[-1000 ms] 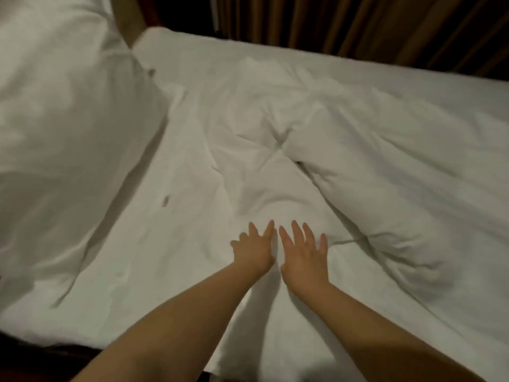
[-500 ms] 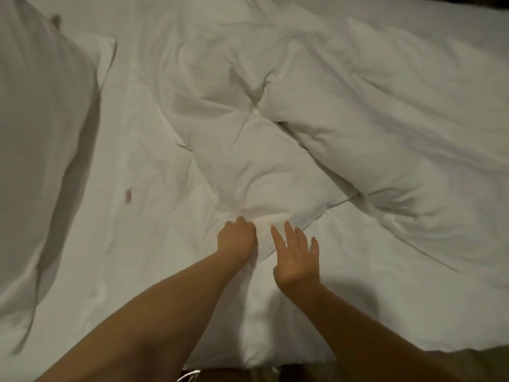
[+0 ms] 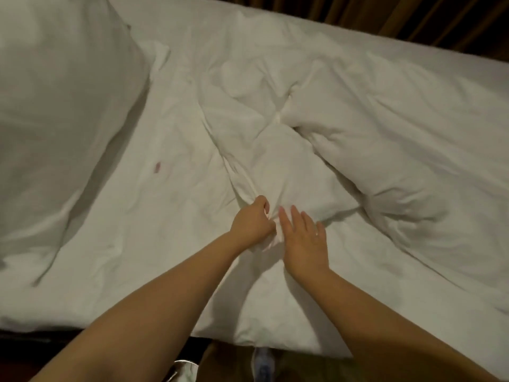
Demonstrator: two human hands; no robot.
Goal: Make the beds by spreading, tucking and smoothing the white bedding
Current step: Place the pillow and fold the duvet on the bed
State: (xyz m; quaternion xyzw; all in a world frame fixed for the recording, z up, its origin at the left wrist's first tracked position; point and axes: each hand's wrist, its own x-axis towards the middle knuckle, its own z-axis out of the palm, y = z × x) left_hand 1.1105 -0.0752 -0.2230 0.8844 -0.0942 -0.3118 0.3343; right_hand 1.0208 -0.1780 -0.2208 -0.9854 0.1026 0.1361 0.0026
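Two hands meet at the near middle of the bed (image 3: 429, 64): the left hand (image 3: 252, 220) clenches a fold of the crumpled white duvet (image 3: 286, 166), the right hand (image 3: 304, 238) lies flat beside it, and pulling evenly nearward should flatten the ridge (image 3: 385, 172).

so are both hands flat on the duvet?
No: the left hand grips a fold of the duvet with curled fingers, and only the right hand lies flat.
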